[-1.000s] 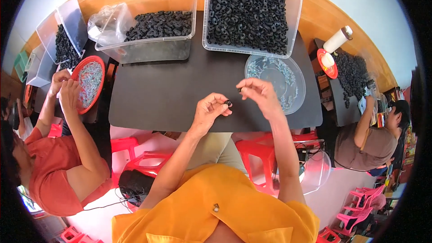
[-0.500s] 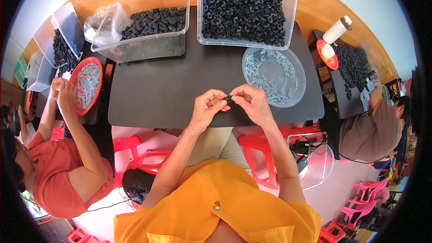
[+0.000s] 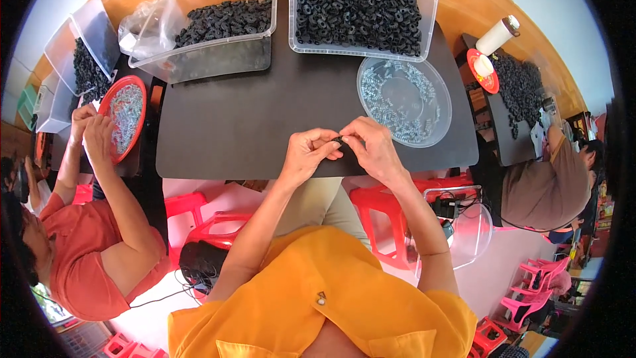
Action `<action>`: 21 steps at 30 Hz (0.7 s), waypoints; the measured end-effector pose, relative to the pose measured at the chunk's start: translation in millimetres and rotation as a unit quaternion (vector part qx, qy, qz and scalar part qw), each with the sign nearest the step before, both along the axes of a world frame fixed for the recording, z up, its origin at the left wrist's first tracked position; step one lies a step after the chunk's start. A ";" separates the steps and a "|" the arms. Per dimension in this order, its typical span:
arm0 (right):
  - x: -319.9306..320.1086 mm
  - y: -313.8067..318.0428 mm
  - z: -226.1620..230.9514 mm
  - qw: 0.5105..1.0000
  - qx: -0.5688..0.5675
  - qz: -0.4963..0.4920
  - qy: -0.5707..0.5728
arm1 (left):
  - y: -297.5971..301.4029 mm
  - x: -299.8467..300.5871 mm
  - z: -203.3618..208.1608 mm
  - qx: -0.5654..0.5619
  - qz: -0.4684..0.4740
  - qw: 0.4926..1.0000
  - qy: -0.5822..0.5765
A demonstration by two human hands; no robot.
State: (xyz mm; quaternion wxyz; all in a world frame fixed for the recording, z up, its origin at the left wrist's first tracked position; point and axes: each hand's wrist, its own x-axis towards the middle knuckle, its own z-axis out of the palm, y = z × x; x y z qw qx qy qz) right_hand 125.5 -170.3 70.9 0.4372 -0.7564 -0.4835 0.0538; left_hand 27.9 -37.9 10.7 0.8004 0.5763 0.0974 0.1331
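My left hand (image 3: 306, 154) pinches a small black plastic part (image 3: 338, 140) above the near edge of the dark table (image 3: 225, 126). My right hand (image 3: 372, 146) meets it from the other side, thumb and forefinger closed on the same part. The fingertips cover most of the piece, so its exact shape is hidden. Just beyond my right hand is a round clear bowl (image 3: 403, 101) with many small coil springs in it. Behind that bowl stands a clear bin (image 3: 428, 6) full of hollow black plastic pieces.
At the back left, a clear bin (image 3: 225, 59) holds black parts beside a plastic bag (image 3: 151, 30). To the left, a person in a red top (image 3: 99, 252) works near a red basin (image 3: 141, 122) of springs. Another person (image 3: 546, 189) sits at right beside piled black parts (image 3: 517, 89).
The view has tipped slightly, so the table sits higher in it. My right hand has turned a little over the part; both hands still pinch it.
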 end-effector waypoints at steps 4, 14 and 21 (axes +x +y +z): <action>-4.9 3.5 -3.6 0.998 -0.005 -0.009 -0.058 | -1.6 -0.2 -1.2 0.017 0.013 1.000 0.001; -6.4 6.2 -12.0 0.991 0.000 0.003 -0.134 | -5.7 1.8 0.0 0.072 0.050 0.996 0.034; -10.2 4.8 -18.6 0.980 0.025 -0.020 -0.194 | -12.1 4.5 14.2 0.151 0.083 0.982 0.079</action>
